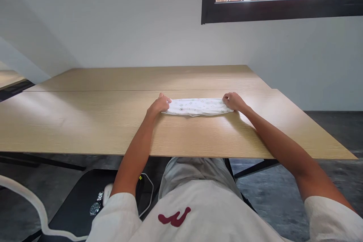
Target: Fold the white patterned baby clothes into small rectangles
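A white cloth with a small scattered print lies folded into a long flat strip on the wooden table. At its left end my left hand pinches the far corner between thumb and fingers. My right hand grips the opposite end near the far right corner, fingers curled. The strip stretches between both hands, its near edge slightly uneven. Whether the cloth is a garment or a plain piece of fabric, I cannot tell.
A seam runs across the tabletop, with a wall behind. A dark-framed window is at upper right. On a black chair at lower left lies a wristwatch, near a white curved tube.
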Demonstrator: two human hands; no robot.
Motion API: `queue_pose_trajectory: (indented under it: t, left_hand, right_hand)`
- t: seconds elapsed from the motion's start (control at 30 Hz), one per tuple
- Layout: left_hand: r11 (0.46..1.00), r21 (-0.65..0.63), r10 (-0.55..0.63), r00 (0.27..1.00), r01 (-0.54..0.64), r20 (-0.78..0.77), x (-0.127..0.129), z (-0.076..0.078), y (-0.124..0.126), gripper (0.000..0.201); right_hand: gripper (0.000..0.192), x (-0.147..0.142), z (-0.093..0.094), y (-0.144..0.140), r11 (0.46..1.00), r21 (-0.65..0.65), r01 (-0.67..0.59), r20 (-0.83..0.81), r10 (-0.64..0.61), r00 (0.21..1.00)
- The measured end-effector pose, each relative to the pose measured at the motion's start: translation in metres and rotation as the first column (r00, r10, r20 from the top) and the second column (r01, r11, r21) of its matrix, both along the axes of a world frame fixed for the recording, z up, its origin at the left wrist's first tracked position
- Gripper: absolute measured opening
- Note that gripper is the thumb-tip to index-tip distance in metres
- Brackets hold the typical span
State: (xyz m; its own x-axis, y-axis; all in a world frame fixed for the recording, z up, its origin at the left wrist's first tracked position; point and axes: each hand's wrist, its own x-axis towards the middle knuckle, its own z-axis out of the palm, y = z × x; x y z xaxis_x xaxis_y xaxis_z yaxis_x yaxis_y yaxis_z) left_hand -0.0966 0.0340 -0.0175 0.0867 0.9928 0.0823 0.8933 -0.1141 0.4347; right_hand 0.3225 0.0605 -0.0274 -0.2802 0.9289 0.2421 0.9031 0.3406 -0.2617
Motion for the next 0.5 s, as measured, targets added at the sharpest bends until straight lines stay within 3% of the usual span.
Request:
queue_pose_trajectory:
  t: [0.1,0.2,0.33,0.43,0.5]
  left_hand:
    - [0.993,0.116,-0.017,0.983,0.038,-0.181,0.012,0.000,-0.005,0.031]
    - [0.973,0.121,-0.172,0.966,0.197,-0.192,0.029,-0.004,-0.006,0.044]
    - [0.942,-0.061,-0.335,0.917,0.330,-0.217,0.049,-0.009,-0.009,0.064]
    - [0.931,-0.227,-0.340,0.903,0.284,-0.264,0.055,-0.009,-0.016,0.072]
    - [0.935,-0.262,-0.312,0.907,0.239,-0.284,0.056,-0.006,-0.020,0.078]
  right_hand:
    - [0.016,0.005,-0.002,0.002,1.000,-0.017,0.021,-0.097,-0.023,0.995]
    - [0.015,0.008,-0.003,0.003,1.000,-0.016,-0.009,-0.185,0.005,0.983]
    - [0.016,0.009,-0.003,0.003,0.999,0.005,-0.038,-0.246,0.038,0.968]
    - [0.017,0.010,-0.003,0.001,1.000,-0.030,0.004,-0.231,-0.011,0.973]
    - [0.016,0.009,-0.002,-0.001,0.997,-0.025,0.078,-0.202,-0.082,0.976]
